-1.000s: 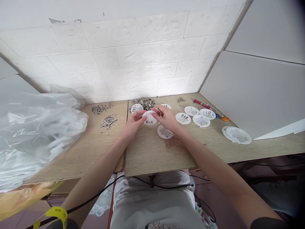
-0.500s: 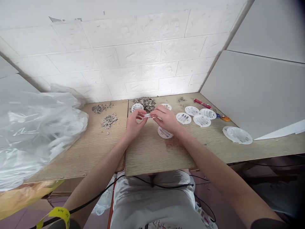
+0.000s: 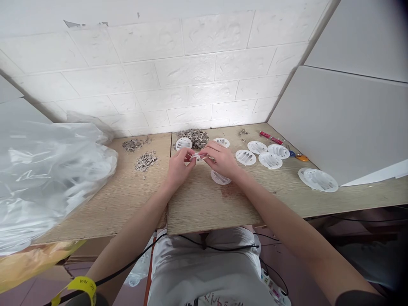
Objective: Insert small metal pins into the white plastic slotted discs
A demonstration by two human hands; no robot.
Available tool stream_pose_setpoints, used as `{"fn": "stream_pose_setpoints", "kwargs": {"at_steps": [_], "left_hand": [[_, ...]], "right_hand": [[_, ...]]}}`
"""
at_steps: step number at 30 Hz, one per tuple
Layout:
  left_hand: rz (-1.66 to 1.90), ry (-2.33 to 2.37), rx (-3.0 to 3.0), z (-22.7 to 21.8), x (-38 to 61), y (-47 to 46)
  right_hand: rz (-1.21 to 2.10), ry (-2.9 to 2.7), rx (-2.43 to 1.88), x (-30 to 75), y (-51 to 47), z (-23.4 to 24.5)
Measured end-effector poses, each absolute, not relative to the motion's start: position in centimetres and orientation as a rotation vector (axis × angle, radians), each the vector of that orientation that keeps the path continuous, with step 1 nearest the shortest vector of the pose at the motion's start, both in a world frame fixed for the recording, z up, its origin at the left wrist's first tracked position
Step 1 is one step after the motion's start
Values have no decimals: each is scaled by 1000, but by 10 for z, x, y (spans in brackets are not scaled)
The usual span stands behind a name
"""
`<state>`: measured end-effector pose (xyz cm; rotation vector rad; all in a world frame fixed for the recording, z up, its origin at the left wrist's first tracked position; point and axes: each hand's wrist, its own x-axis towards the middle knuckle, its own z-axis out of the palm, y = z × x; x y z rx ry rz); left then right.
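Note:
Between my two hands, above the wooden table, is a white round slotted disc [image 3: 199,156], seen nearly edge-on and partly hidden by fingers. My left hand [image 3: 182,165] pinches its left side between thumb and fingers. On the other side, my right hand [image 3: 220,158] is closed on the disc's right part, fingers curled over it. Just behind my hands lies another white slotted disc [image 3: 184,143], beside a pile of small metal pieces [image 3: 195,138]. A further disc [image 3: 220,177] lies partly under my right hand, and one more [image 3: 222,142] sits behind it.
Several white discs [image 3: 270,160] lie to the right, near a red tube-like item [image 3: 270,137] and an orange-and-blue item [image 3: 301,157]. Stacked discs [image 3: 318,180] sit by the grey panel. At left are small metal piles [image 3: 145,161] and a large clear plastic bag [image 3: 54,170].
The held disc has tilted slightly, showing a little more of its face. Both hands stay in nearly the same place, with small finger shifts.

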<state>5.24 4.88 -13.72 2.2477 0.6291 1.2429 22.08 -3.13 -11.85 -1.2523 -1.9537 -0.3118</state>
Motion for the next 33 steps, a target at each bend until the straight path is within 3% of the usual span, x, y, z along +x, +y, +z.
{"fn": "stream_pose_setpoints", "kwargs": {"at_steps": [14,18,24,33], "left_hand": [[1127,688,2143,-132,52,45],[1070,762,2212,-128,51,47],[707,915,2411,-114,41,51],[144,530,2391,-89,22,57]], "right_hand": [[-325,-1928,-1248,218,-31,-118],[-194,-1850,-1309,218,-33,-117],[-101,-1749,-1447,221,-35,-115],[-95,-1726,-1480,224,-33,-113]]}}
